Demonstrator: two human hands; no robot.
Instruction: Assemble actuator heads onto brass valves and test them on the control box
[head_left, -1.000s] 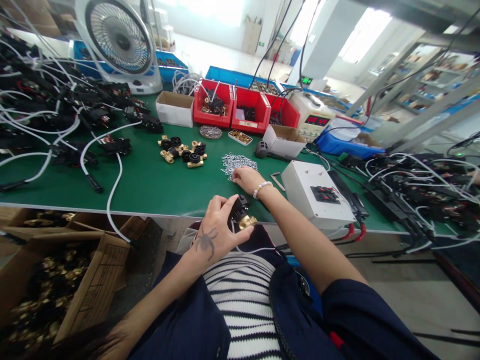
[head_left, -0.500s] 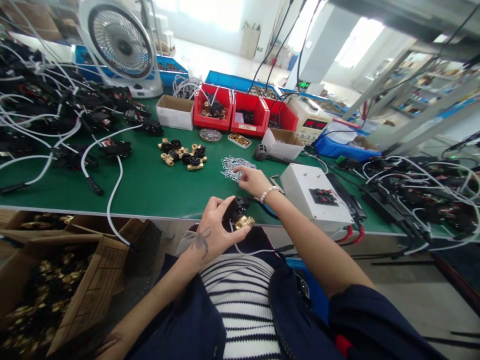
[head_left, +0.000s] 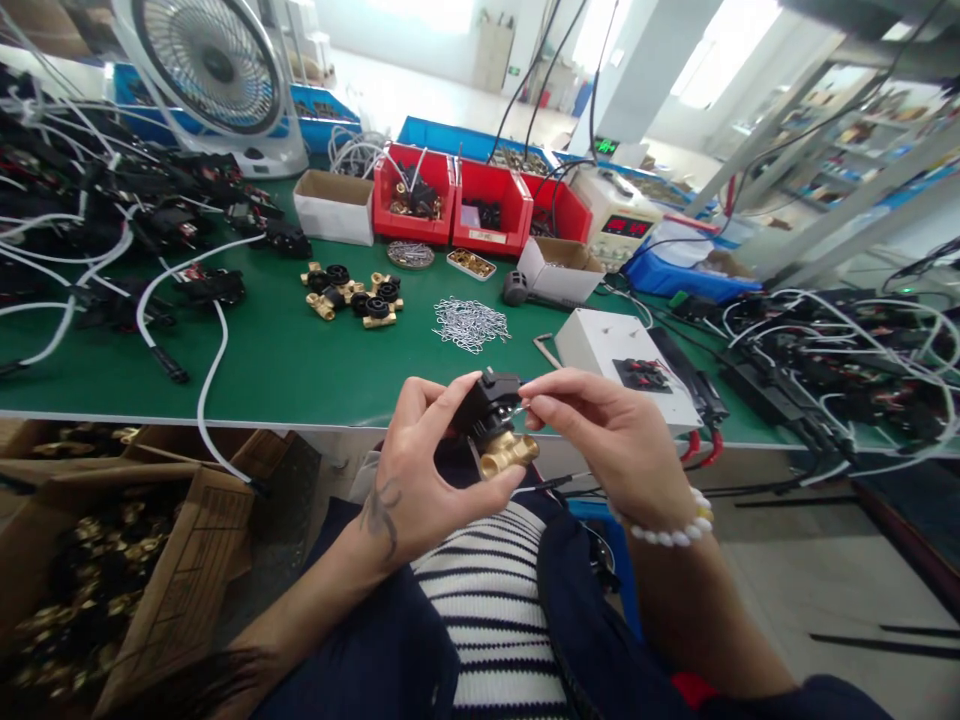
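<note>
My left hand [head_left: 427, 465] is closed round a valve with a black plastic housing [head_left: 486, 402] and a brass body [head_left: 506, 455], held in front of my lap at the table's front edge. My right hand [head_left: 600, 425] pinches a small metal clip [head_left: 519, 408] between thumb and forefinger, its end at the black part just above the brass. Whether the clip sits inside the valve I cannot tell. Beyond my hands, a pile of thin metal clips [head_left: 471, 324] lies on the green table [head_left: 360, 375]. Several brass fittings with black caps [head_left: 376, 305] lie left of it.
Red bins [head_left: 491, 212], a white box [head_left: 334, 207] and a power supply [head_left: 615, 225] line the back. A grey control box [head_left: 622, 365] stands to the right. Cabled black units [head_left: 214, 285] crowd the left. A carton of brass parts [head_left: 187, 560] is below left.
My right hand has come back from the clip pile to the valve, now with a clip in its fingers. My left hand still holds the valve, now slightly raised. The view has shifted a little.
</note>
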